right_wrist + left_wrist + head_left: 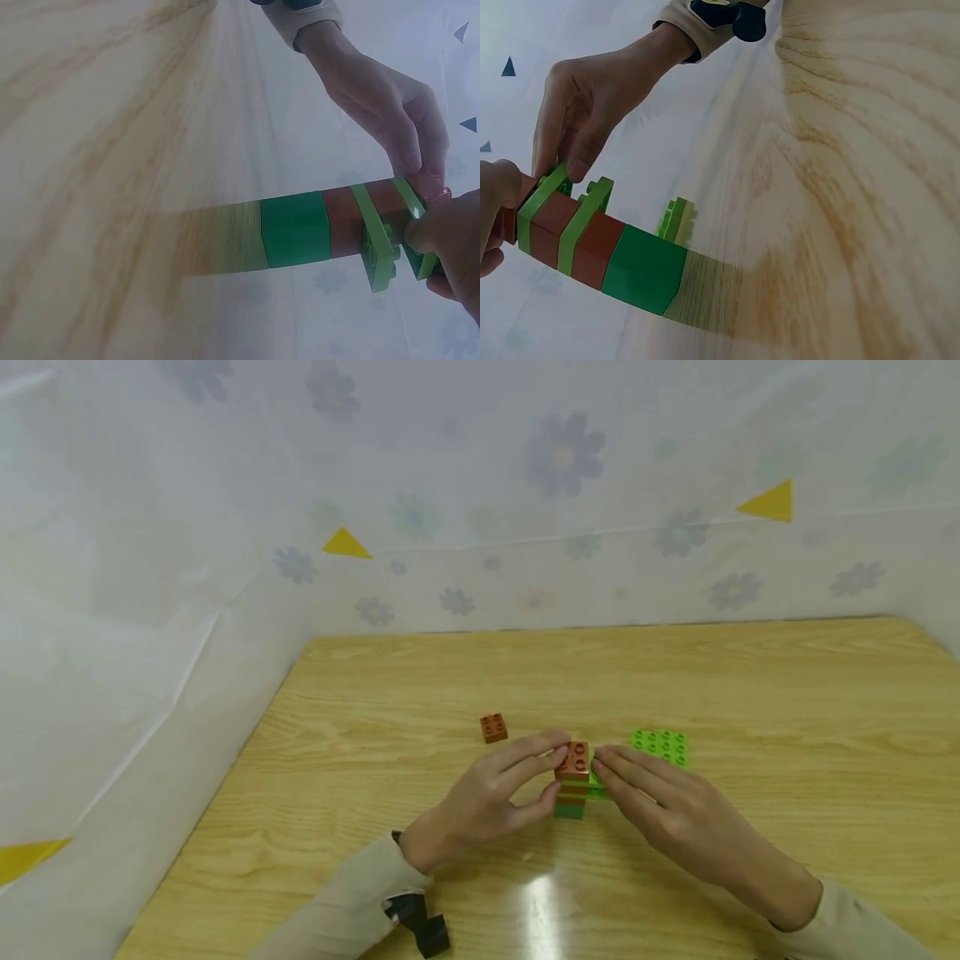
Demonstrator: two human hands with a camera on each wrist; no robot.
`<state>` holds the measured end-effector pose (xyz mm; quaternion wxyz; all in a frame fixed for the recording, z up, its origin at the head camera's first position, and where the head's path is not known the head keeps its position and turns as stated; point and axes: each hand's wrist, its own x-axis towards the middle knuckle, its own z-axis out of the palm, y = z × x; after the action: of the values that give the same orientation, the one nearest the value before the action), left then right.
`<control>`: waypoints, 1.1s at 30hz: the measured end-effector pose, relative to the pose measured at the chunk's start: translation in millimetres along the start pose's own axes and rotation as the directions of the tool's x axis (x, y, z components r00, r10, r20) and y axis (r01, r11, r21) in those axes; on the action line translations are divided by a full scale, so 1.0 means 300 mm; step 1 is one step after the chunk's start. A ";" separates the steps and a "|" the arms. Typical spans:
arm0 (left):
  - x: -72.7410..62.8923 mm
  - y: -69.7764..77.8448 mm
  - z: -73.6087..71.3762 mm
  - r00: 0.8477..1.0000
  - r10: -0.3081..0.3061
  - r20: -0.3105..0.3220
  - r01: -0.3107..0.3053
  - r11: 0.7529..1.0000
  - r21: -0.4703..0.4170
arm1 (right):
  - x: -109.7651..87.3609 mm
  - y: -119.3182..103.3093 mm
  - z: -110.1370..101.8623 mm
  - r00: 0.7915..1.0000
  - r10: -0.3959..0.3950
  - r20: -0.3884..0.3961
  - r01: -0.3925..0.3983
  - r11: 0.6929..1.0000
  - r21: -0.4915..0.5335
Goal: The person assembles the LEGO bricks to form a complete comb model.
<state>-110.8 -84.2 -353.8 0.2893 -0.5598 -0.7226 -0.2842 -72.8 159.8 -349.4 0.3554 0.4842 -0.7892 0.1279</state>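
A tower of toy building bricks stands on the table, with a dark green brick (296, 231) at its base. Above that, reddish-brown bricks (598, 250) alternate with two thin light green plates (583, 225), which jut out toward the right-hand side. My left hand (491, 789) pinches the reddish-brown brick (576, 760) at the very top, thumb and fingers on its left side. From the right, my right hand (678, 810) pinches the overhanging end of the upper light green plate; its fingertips partly hide that plate in the head view.
A loose reddish-brown brick (493, 727) lies behind the left hand. Behind the right hand is a light green studded plate (660, 745), partly covered by that hand. A black wrist device (420, 925) hangs by the left sleeve. Patterned white sheeting (480, 527) surrounds the wooden table (360, 727).
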 end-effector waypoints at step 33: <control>0.010 0.022 0.003 0.997 0.046 0.064 -0.053 0.992 0.111 | 0.019 0.000 0.018 0.993 0.021 -0.120 -0.009 0.995 0.102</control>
<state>-104.9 -80.3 -351.7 0.3051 -0.5689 -0.7318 -0.2184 -76.7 152.9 -349.3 0.3767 0.4869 -0.7624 0.1994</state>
